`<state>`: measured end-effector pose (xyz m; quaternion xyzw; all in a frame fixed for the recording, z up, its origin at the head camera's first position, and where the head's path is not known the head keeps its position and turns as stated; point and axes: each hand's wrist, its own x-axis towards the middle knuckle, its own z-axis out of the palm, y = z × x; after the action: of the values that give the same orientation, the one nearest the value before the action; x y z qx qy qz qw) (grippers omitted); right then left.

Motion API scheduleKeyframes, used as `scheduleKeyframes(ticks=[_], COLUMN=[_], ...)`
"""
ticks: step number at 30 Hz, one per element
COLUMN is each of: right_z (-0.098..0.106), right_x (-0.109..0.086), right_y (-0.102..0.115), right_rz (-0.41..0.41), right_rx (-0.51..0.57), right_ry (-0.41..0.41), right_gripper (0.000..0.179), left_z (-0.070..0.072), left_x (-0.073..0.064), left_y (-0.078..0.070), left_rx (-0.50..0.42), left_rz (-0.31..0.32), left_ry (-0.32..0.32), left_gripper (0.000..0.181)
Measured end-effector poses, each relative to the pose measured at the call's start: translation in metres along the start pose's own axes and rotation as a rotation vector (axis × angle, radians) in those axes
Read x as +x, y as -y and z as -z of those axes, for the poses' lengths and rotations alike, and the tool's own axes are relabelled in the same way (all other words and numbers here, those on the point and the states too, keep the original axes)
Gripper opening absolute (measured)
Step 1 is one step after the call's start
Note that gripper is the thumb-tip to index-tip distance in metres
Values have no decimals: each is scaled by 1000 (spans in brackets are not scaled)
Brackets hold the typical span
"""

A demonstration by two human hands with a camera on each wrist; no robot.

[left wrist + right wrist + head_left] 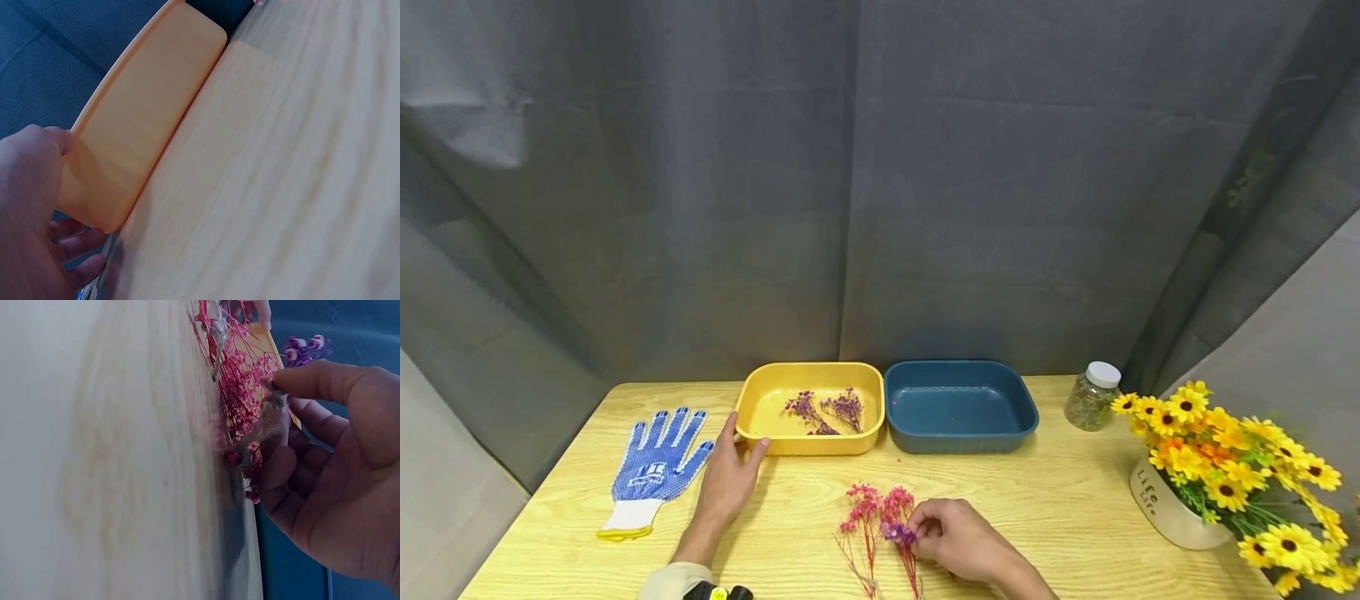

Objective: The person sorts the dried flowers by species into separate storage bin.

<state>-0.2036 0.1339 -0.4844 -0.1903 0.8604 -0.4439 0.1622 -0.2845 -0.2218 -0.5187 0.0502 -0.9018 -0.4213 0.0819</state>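
Observation:
My right hand (961,540) pinches a sprig of purple dried flowers (898,533) between thumb and forefinger, over the pink ones. In the right wrist view its purple blossoms (306,351) stick out beyond the fingertips, with a pale stem end below. Two bunches of pink dried flowers (863,502) with red stems lie on the table beside this hand. My left hand (727,477) grips the near left corner of a yellow basin (808,447), thumb at the front rim and fingers round the side. Several purple sprigs (846,407) lie inside that basin.
A dark blue basin (962,440) stands right of the yellow one. Farther right are a lidded glass jar (1088,402) and a white pot (1172,510) of yellow artificial flowers (1228,467). A blue-and-white work glove (655,471) lies at left. Grey curtain hangs behind the table.

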Motion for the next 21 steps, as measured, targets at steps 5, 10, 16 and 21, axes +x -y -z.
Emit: scheduleKeyframes(ticks=[5, 10, 16, 21], right_z=[2, 3, 3, 3], right_x=[0, 1, 2, 5], right_y=[1, 0, 0, 1], right_rz=[-5, -14, -56, -64], right_rx=[71, 139, 267, 319], right_ry=[-14, -35, -40, -72], right_gripper=[8, 9, 16, 20], left_z=[0, 0, 0, 0], left_x=[0, 1, 1, 1], left_y=[-1, 0, 1, 1], left_rx=[-2, -4, -2, -6], left_rz=[2, -1, -6, -8], left_ry=[-3, -6, -8, -6], left_gripper=[88, 88, 87, 87])
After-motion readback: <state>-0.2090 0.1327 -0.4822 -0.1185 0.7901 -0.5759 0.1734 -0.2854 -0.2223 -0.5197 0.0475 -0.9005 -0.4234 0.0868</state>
